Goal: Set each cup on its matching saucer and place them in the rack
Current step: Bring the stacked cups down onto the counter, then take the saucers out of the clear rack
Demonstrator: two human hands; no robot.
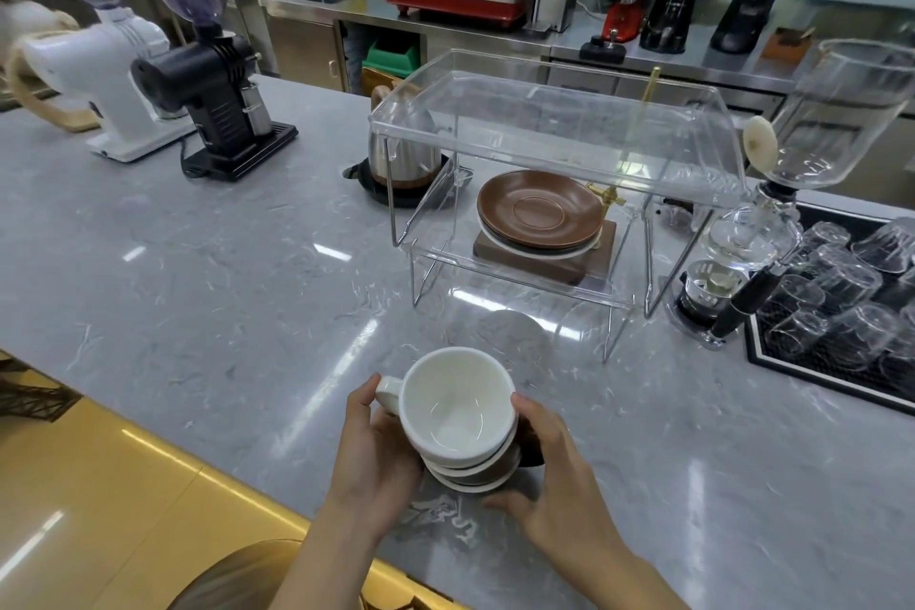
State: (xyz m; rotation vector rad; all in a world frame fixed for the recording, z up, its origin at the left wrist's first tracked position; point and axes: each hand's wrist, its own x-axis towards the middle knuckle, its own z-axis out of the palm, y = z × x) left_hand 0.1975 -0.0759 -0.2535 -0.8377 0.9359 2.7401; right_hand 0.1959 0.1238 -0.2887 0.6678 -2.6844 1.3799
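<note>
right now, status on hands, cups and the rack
Left hand and right hand both in a grip on the white ceramic cup, topmost of a stack. Brown glazed saucers sit in the clear acrylic rack. Path open.

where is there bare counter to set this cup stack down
Bare counter lies left of the clear rack, before the black grinder. Crowded right: siphon and glass tray. Both hands, left hand and right hand, hold the stack.

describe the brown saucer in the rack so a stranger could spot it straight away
Find the clear acrylic rack at the middle of the grey counter. On its lower shelf lies a small stack of saucers; the brown saucer is the top one, empty, while the saucer under it shows a white rim.
</note>
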